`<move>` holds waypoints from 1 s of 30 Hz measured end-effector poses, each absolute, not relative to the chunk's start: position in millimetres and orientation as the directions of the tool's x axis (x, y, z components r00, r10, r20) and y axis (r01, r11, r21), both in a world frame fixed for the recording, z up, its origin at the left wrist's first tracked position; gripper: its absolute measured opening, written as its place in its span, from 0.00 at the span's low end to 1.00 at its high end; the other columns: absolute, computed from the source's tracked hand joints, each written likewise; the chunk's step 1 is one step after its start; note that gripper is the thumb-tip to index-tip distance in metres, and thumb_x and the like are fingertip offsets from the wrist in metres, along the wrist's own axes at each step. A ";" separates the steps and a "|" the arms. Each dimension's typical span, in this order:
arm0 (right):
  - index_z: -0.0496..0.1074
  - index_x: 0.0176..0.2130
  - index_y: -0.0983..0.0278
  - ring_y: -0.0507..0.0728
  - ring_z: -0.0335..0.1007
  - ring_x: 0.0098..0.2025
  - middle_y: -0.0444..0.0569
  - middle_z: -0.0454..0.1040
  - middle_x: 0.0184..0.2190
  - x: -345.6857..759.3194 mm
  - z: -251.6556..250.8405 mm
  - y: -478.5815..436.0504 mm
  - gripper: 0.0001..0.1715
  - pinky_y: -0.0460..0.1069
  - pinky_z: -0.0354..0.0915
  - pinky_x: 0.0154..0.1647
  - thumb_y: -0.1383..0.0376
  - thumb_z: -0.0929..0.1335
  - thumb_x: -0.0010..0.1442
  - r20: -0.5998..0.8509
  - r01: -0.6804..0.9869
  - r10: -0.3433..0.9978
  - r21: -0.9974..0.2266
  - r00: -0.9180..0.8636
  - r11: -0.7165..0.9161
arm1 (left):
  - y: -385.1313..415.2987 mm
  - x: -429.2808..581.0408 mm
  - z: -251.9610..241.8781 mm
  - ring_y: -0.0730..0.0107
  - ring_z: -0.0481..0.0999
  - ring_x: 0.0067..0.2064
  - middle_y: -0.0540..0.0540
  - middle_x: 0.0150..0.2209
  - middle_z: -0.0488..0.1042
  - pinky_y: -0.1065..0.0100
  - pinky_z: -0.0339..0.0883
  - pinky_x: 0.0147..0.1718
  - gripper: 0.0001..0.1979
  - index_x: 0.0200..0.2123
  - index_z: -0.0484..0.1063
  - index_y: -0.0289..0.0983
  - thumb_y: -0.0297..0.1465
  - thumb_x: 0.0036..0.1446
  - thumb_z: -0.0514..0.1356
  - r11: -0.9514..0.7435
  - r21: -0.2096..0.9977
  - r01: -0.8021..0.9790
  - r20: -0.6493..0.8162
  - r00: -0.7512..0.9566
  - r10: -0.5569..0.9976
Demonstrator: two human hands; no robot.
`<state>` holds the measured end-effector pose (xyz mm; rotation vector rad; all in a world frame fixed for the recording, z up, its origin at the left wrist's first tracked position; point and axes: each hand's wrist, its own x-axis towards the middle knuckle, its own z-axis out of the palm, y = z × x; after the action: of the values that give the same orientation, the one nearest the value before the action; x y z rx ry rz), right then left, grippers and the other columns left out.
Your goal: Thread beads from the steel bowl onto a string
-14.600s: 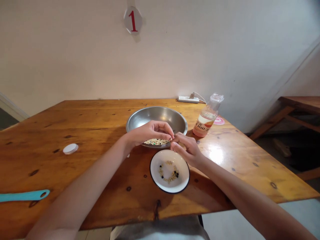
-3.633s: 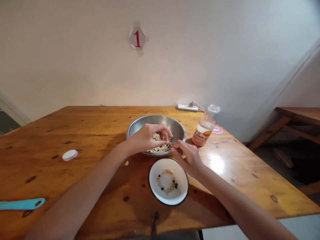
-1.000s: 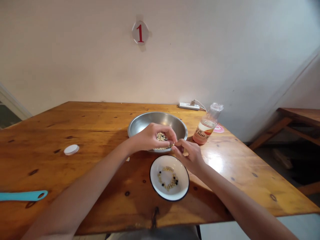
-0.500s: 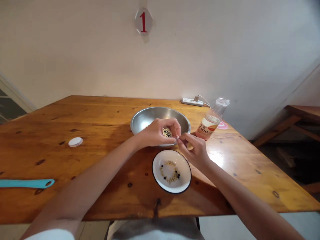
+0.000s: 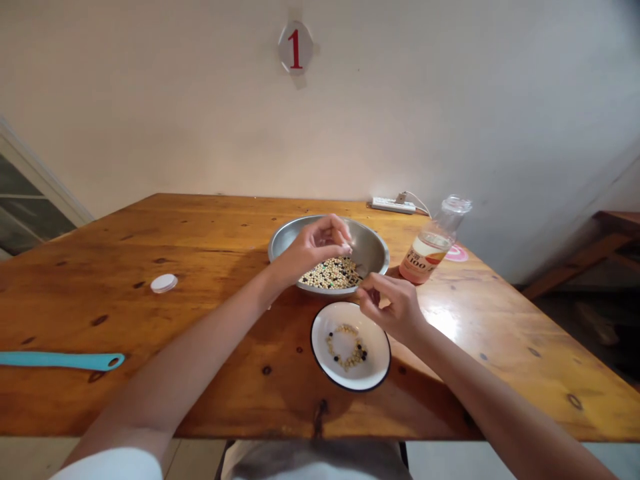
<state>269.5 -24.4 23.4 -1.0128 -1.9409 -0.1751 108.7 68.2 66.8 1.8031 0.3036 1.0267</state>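
Observation:
Above the steel bowl (image 5: 280, 248) hangs my left hand (image 5: 320, 243), its thumb and fingertips drawn together. Whether something small is between them, I cannot make out. Inside that bowl lies a heap of small round cream and black beans (image 5: 331, 272) with a few green bits. My right hand (image 5: 393, 300) is over the bowl's front right rim, fingers curled into a pinch; what they hold, if anything, is too small to see. Below it stands a white dish (image 5: 325, 363) with a dark rim, where yellowish and black beans (image 5: 356, 360) form a rough ring.
A clear bottle (image 5: 431, 243) with a label and pinkish base stands right of the bowl. On the left lie a white lid (image 5: 164, 283) and a turquoise handle (image 5: 65, 361). A power strip (image 5: 393, 205) sits by the wall at the back.
My hands, which met above the bowl's front edge, have moved apart. The left has risen over the bowl, uncovering more beans; the right stays near the rim. The view has shifted slightly.

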 end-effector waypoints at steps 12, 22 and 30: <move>0.64 0.18 0.63 0.50 0.57 0.19 0.42 0.67 0.14 273.0 32.3 -34.8 0.17 0.48 0.47 0.22 0.66 0.64 0.57 0.418 0.578 0.500 0.077 -0.758 0.812 | 88.2 95.5 67.1 0.79 0.68 0.33 0.54 0.27 0.64 0.74 0.62 0.37 0.06 0.31 0.67 0.36 0.27 0.49 0.63 -0.328 0.898 -0.292 0.439 0.569 0.695; 0.66 0.19 0.64 0.50 0.58 0.18 0.43 0.67 0.14 269.8 24.7 -36.8 0.21 0.49 0.48 0.21 0.63 0.63 0.63 0.491 0.524 0.452 0.011 -0.745 0.852 | 90.6 97.0 62.6 0.78 0.68 0.33 0.54 0.27 0.67 0.73 0.61 0.38 0.07 0.31 0.68 0.36 0.29 0.49 0.63 -0.348 0.909 -0.229 0.413 0.612 0.675; 0.69 0.41 0.63 0.57 0.66 0.35 0.51 0.72 0.31 284.5 19.8 -18.0 0.06 0.52 0.64 0.37 0.65 0.65 0.62 0.822 0.769 0.528 -0.192 -0.213 0.609 | 80.0 104.1 65.9 0.75 0.69 0.34 0.52 0.30 0.67 0.70 0.63 0.37 0.09 0.32 0.67 0.36 0.32 0.50 0.63 -0.466 0.882 -0.071 0.378 0.698 0.608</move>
<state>284.5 -18.0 19.8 -1.0378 -1.8865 -0.3200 104.1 80.0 65.9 1.9020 0.4177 0.8477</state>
